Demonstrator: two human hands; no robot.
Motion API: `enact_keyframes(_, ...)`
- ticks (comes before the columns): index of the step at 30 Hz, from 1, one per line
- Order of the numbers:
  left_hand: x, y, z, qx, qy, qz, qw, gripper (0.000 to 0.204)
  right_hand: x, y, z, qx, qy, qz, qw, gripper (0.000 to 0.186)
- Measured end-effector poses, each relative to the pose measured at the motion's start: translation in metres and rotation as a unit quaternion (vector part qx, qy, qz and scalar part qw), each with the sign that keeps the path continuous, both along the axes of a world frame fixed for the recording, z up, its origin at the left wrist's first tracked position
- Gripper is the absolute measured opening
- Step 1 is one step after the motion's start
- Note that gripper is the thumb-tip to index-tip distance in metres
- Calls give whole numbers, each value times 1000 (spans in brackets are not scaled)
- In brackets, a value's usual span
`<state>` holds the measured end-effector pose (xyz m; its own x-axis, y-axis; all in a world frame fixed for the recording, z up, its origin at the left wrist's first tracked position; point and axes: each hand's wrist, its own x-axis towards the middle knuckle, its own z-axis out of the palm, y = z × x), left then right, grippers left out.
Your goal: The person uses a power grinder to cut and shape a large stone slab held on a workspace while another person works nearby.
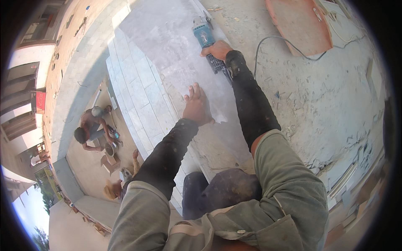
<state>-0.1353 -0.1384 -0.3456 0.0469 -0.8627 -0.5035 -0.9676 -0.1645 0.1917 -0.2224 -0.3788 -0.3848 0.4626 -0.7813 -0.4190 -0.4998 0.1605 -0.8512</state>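
Observation:
My right hand (219,50) is wrapped round the body of a teal and black angle grinder (204,35). The grinder's head points away from me, at the right edge of a large grey, dusty slab (165,39). Its disc is hard to make out in the haze. My left hand (196,105) lies flat on the near part of the slab, fingers stretched forward, holding nothing. Dark sleeves cover both my forearms, and my knees are just short of the slab.
A grey cord (268,38) curves over the rough, dusty ground on the right. Beyond it lies an orange-brown curved sheet (302,25). Pale tiles (136,90) run along the left, beside a drop. Lower down, one person (93,123) crouches near a box; another is partly hidden.

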Motion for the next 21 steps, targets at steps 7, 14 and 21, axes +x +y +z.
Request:
enact_keyframes(7,-7,-4,4,4,-3,5,1000,139,0,-8,6,2,13,14,1000,58)
enact_keyframes(14,-15,-6,14,2,-16,-27,1000,129,-3,-18,5,23,33,29,999,72)
enact_keyframes(21,-14,-6,15,13,-20,-26,999,131,-2,-16,3,13,34,39,999,73)
